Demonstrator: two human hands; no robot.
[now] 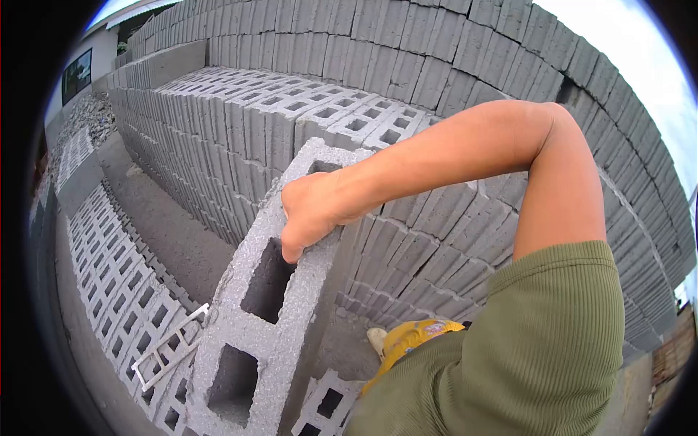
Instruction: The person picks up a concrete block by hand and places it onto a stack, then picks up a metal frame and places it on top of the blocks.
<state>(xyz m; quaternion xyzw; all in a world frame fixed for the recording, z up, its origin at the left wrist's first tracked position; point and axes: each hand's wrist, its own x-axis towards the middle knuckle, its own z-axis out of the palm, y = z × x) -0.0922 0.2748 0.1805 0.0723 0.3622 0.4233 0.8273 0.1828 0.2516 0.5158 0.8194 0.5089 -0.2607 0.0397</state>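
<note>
A large grey hollow concrete block (280,341) stretches up close through the middle of the view, its square holes facing up. My right hand (313,211) grips its upper part, with the fingers curled into a hole and their tips hidden inside. My right arm, in a green sleeve, comes in from the right with the elbow bent high. My left hand is not in view.
Tall stacks of grey blocks (407,54) curve behind and to the right. A low row of blocks (116,276) lies at the left, with a pale ladder-like frame (171,349) on it. Another block (327,407) sits low beside my yellow clothing. Gravel (87,116) lies farther back.
</note>
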